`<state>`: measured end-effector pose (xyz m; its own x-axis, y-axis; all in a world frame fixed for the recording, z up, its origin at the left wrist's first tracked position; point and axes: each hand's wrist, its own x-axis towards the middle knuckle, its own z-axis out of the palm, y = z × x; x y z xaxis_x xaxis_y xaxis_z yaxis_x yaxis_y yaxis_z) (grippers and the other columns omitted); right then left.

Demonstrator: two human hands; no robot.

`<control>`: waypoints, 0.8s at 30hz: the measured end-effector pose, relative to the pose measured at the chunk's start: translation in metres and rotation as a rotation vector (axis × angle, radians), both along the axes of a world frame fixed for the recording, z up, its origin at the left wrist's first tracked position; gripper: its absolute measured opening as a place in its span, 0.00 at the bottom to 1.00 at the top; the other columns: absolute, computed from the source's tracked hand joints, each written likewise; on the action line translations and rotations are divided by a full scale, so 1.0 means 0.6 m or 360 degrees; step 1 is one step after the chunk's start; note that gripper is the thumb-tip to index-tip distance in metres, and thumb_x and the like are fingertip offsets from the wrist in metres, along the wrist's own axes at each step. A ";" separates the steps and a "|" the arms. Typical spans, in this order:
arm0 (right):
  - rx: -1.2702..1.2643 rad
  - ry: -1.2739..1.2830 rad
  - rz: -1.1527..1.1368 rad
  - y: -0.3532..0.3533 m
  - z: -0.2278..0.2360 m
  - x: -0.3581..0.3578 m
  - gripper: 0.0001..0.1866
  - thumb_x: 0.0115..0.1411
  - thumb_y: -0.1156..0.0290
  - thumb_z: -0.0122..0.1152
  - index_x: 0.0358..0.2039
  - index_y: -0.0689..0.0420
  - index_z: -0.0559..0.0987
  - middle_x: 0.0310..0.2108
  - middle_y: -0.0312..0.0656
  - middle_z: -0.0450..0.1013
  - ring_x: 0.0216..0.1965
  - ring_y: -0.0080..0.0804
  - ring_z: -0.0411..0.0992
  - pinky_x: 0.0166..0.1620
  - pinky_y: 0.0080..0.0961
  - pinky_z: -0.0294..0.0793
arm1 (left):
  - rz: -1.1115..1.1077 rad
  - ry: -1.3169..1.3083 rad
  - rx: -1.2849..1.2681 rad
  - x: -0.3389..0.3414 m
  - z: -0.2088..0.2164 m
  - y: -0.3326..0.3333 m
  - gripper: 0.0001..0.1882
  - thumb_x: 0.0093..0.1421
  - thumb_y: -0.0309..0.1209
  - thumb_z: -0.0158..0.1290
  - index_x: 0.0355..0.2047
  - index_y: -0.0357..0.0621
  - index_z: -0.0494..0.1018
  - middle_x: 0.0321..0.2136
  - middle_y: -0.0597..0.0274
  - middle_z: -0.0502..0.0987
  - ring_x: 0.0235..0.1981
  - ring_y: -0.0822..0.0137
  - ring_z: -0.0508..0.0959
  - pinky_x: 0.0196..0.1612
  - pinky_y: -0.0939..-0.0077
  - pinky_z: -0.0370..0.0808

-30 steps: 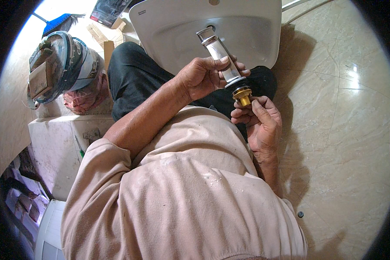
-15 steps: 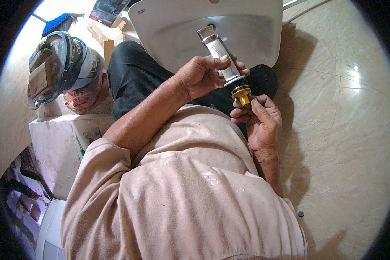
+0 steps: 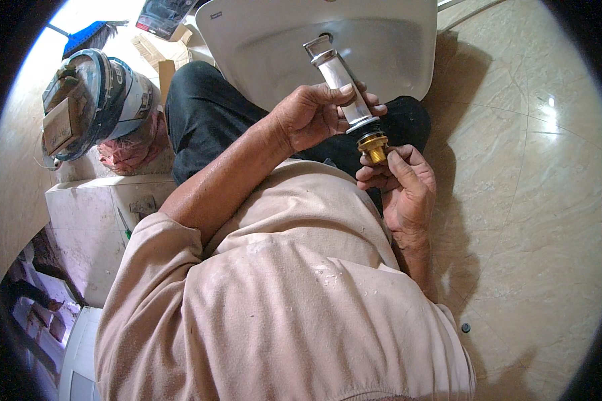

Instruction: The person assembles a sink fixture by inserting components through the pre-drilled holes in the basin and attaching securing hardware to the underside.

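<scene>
A chrome basin tap [image 3: 341, 83] is held at a tilt in front of my chest, its spout end pointing away toward the basin. My left hand [image 3: 314, 115] is closed around its shiny body, thumb on top. At the near end, below a flange and black washer, sits a brass nut on a threaded shank [image 3: 377, 154]. The fingers of my right hand [image 3: 403, 179] are curled at that brass end, thumb and fingertips against it; exactly which part they pinch is partly hidden. Just beyond the tap is a white washbasin [image 3: 261, 50] with a dark hole.
To the left, a bucket [image 3: 124, 100] carries a small cardboard box [image 3: 60, 125], beside a pinkish bag [image 3: 137, 148]. A green-handled screwdriver [image 3: 125, 224] rests on a white ledge [image 3: 80, 200]. Farther back is a blue broom [image 3: 83, 39]. A small dark round piece [image 3: 466, 328] lies on the tiled floor [image 3: 528, 220].
Both hands and the tap stay almost in place. The view has shifted very slightly; no grip has visibly changed.
</scene>
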<state>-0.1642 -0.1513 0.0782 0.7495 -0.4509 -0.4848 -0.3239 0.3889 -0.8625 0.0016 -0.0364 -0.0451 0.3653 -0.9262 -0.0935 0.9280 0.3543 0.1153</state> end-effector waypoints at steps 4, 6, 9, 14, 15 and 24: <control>-0.0062 0.0045 -0.0017 -0.002 -0.002 -0.004 0.07 0.73 0.68 0.57 0.39 0.59 0.76 0.34 0.47 0.81 0.30 0.39 0.84 0.36 0.37 0.88 | 0.0020 -0.0061 0.0006 -0.002 0.017 0.003 0.17 0.68 0.32 0.57 0.54 0.39 0.71 0.48 0.47 0.83 0.57 0.50 0.81 0.59 0.51 0.80; -0.0103 0.0034 -0.0013 -0.003 -0.002 -0.007 0.07 0.73 0.68 0.58 0.39 0.59 0.77 0.34 0.46 0.81 0.30 0.38 0.84 0.35 0.37 0.88 | -0.0003 -0.0135 -0.0005 -0.002 0.024 0.006 0.17 0.68 0.32 0.57 0.55 0.41 0.71 0.48 0.48 0.83 0.58 0.50 0.81 0.63 0.46 0.76; -0.0171 -0.0012 0.0022 -0.008 -0.007 -0.014 0.09 0.73 0.67 0.58 0.41 0.60 0.76 0.35 0.47 0.81 0.30 0.37 0.84 0.35 0.36 0.88 | 0.0042 -0.0143 -0.0103 -0.003 0.029 0.004 0.18 0.67 0.31 0.59 0.55 0.43 0.71 0.48 0.49 0.83 0.58 0.50 0.80 0.64 0.45 0.75; -0.0348 0.0091 0.0057 -0.006 -0.004 -0.012 0.14 0.71 0.65 0.61 0.47 0.63 0.74 0.38 0.48 0.80 0.33 0.37 0.84 0.36 0.35 0.88 | 0.0065 -0.0163 -0.0139 -0.010 0.033 0.003 0.19 0.64 0.29 0.62 0.54 0.42 0.72 0.47 0.49 0.83 0.57 0.50 0.81 0.64 0.46 0.75; -0.0326 0.0066 0.0038 -0.003 -0.004 -0.010 0.14 0.69 0.66 0.64 0.46 0.63 0.75 0.37 0.45 0.80 0.33 0.35 0.83 0.37 0.34 0.87 | 0.0073 -0.0186 -0.0135 -0.010 0.033 0.002 0.19 0.64 0.29 0.62 0.54 0.41 0.73 0.47 0.49 0.83 0.57 0.50 0.81 0.64 0.46 0.75; -0.0813 0.0068 0.0145 -0.002 -0.026 -0.015 0.17 0.60 0.68 0.77 0.43 0.60 0.78 0.35 0.37 0.80 0.36 0.23 0.77 0.44 0.25 0.77 | 0.0061 -0.0261 -0.0162 -0.006 0.037 0.004 0.19 0.63 0.25 0.61 0.54 0.38 0.73 0.47 0.47 0.83 0.57 0.48 0.81 0.65 0.46 0.74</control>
<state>-0.1732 -0.1526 0.0623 0.7812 -0.5716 -0.2510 -0.3759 -0.1097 -0.9202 -0.0017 -0.0341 -0.0229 0.4032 -0.9129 0.0634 0.8853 0.4067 0.2255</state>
